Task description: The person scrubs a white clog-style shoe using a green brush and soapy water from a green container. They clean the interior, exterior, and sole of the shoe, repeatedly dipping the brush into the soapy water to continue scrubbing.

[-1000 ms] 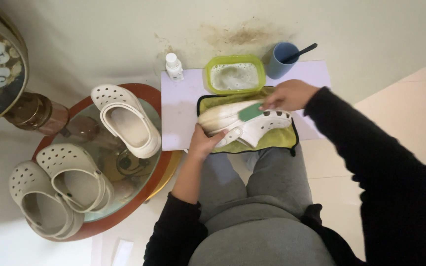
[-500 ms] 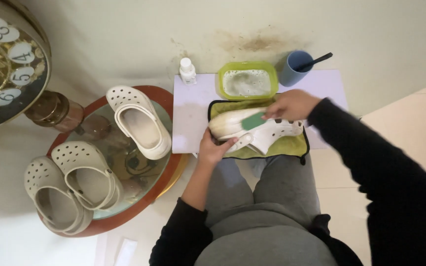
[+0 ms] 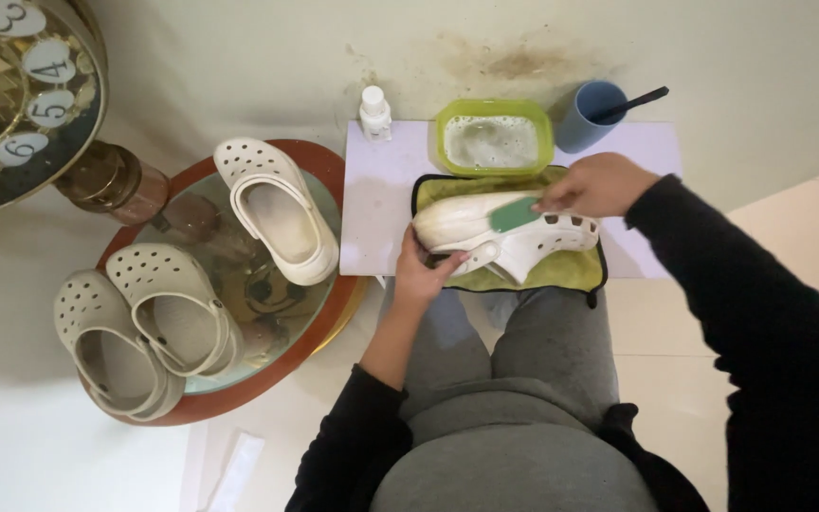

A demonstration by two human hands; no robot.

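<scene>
So the cream-white perforated rubber clog (image 3: 509,237) is lying on its side on a yellow-green folded cloth (image 3: 571,273), long axis running straight across from one grip to the other, toe end toward the left hand, heel strap end out under the right. The sole edge faces up and away from the person. It looks off-white, a bit dingy along the sole, with the vent holes showing near the heel half.

The left hand (image 3: 421,272) sits at the near side of the toe end, fingers curled up around the toe, clamping it steady. The right hand (image 3: 599,185) is above the far side of the clog's heel half, fingers pinched closed on a small green-handled brush (image 3: 515,214), whose head lies flat on the clog's middle, pointing back toward the left grip. So the brush lies along the same line as the shoe, and the right hand is the nearer one to the part it touches.

Just beyond the right grip, touching the cloth's far edge, is a lime-green rectangular tub of soapy water (image 3: 493,139), with a blue plastic cup holding a dark stick (image 3: 592,114) beside it and a small white bottle (image 3: 374,112) past the left grip. All this sits on a pale lilac low table (image 3: 372,204). Well off beyond the left grip, three more cream clogs (image 3: 277,209) rest on a round glass-topped side table (image 3: 329,171).
</scene>
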